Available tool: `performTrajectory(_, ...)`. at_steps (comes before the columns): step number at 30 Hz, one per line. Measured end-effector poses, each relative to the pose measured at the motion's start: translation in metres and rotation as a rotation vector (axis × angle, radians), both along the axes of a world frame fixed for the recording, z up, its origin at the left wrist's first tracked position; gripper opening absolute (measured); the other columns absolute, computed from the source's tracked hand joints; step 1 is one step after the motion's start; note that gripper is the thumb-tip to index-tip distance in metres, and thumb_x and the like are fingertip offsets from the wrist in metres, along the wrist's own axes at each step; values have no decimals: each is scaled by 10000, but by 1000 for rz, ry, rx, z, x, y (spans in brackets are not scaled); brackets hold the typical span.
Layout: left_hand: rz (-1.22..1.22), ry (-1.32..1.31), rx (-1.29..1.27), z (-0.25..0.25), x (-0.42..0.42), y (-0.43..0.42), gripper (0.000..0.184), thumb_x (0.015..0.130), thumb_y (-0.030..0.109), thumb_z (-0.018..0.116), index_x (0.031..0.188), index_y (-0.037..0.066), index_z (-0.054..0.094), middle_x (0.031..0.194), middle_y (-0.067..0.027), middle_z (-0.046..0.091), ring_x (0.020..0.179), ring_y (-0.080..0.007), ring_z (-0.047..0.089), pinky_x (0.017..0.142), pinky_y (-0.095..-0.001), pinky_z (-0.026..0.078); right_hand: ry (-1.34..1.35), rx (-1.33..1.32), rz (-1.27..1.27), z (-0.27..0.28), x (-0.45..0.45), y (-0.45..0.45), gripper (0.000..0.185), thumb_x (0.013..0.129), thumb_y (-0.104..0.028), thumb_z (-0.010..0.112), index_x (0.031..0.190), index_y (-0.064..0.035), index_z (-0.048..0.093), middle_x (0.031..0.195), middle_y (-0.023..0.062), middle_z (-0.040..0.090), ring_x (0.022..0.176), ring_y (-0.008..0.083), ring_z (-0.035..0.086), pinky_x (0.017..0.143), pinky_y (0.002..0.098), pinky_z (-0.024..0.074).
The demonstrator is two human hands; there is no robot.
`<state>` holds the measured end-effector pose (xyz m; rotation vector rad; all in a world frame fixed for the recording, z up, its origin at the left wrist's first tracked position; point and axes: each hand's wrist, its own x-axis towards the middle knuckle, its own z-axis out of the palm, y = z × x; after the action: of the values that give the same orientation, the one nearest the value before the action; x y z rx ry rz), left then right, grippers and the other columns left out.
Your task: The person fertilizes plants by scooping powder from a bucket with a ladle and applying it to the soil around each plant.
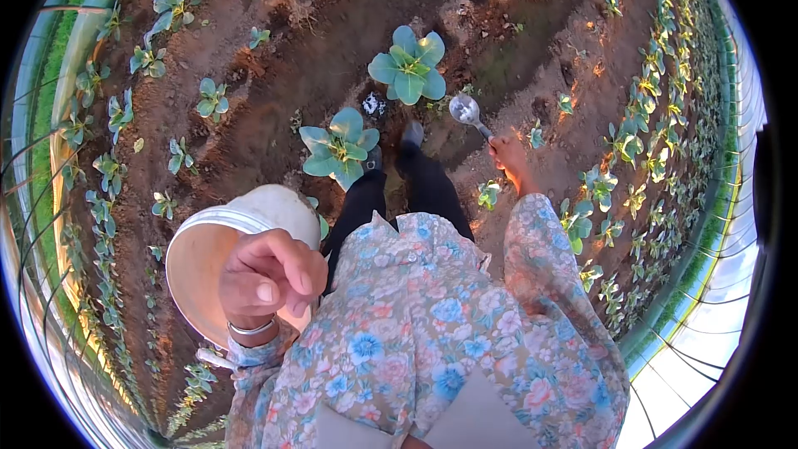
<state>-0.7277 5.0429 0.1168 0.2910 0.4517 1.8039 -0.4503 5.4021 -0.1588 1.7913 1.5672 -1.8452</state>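
My right hand [511,156] grips the handle of a metal spoon [465,108], whose round bowl points up and left over the soil. At the lower left my left hand [274,274] is raised in front of a white bucket [193,270], its fingers curled; whether anything is between them is hidden. The bucket is tilted, its opening facing left and down. A large leafy plant [409,66] grows just left of the spoon, and another [338,148] stands nearer my feet. Between these two plants lies a small white patch [373,105] on the soil.
My shoes [411,135] stand on brown soil [274,83] below the large plants. Rows of small plants [212,100] run along both sides. Curved hoops and sheeting [740,224] edge the planted ground.
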Motion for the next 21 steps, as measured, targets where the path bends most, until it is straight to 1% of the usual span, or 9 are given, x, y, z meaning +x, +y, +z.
performTrajectory(1,6,-8,22,0,-3,1,210,810,124,531,915,-57,521,678,-86,523,581,-150,499,535,-295,339,-6,20,-8,8,-9,-2,223,865,-221,560,741,-45,503,566,8,468,396,75,368,354,246,278)
performTrajectory(7,-5,-56,147,-2,-14,10,206,823,147,532,894,-46,522,671,-83,516,538,-141,467,503,-280,325,119,-47,-92,19,-14,-4,187,864,-213,560,769,-58,515,597,-7,474,408,66,371,359,240,280)
performTrajectory(10,-68,-72,120,-3,-13,28,207,820,150,532,895,-43,524,668,-76,513,538,-138,466,500,-282,325,117,-40,-125,12,2,-17,181,863,-212,559,774,-59,523,612,-8,480,418,57,374,361,234,278)
performTrajectory(11,-99,-65,102,-5,-12,35,209,818,150,533,897,-42,523,668,-75,513,538,-136,466,499,-283,324,104,-63,-168,11,10,-24,179,878,-218,545,800,-57,536,609,-9,483,417,48,367,351,211,274)
performTrajectory(14,-202,-61,54,-11,-9,58,211,815,153,536,900,-39,520,668,-73,515,538,-134,462,499,-286,323,42,-106,-267,8,53,-45,177,879,-213,541,796,-57,536,602,-11,480,420,48,373,354,209,278)
performTrajectory(15,-237,-62,45,-13,-8,66,210,815,154,538,900,-37,518,668,-73,517,539,-134,460,502,-288,322,41,-127,-314,3,75,-53,174,857,-221,563,796,-59,560,619,1,507,446,63,401,370,232,299)
performTrajectory(18,-298,-112,43,-16,-4,91,208,819,162,540,895,-30,513,670,-71,521,543,-135,453,514,-292,322,-102,-77,-392,-12,132,-77,177,856,-222,562,815,-51,582,634,13,533,438,74,412,368,242,309)
performTrajectory(19,-304,-139,34,-15,-1,95,208,821,165,541,892,-27,511,671,-70,523,544,-136,451,519,-293,321,-16,-118,-465,-14,150,-84,193,850,-234,570,813,-46,595,638,18,551,424,82,420,368,251,321)
performTrajectory(21,-328,-156,63,-13,5,102,201,828,167,537,887,-24,511,672,-69,526,547,-137,447,526,-293,319,-55,-99,-494,-13,170,-87,192,851,-228,570,810,-42,591,627,16,546,411,84,412,362,251,317)
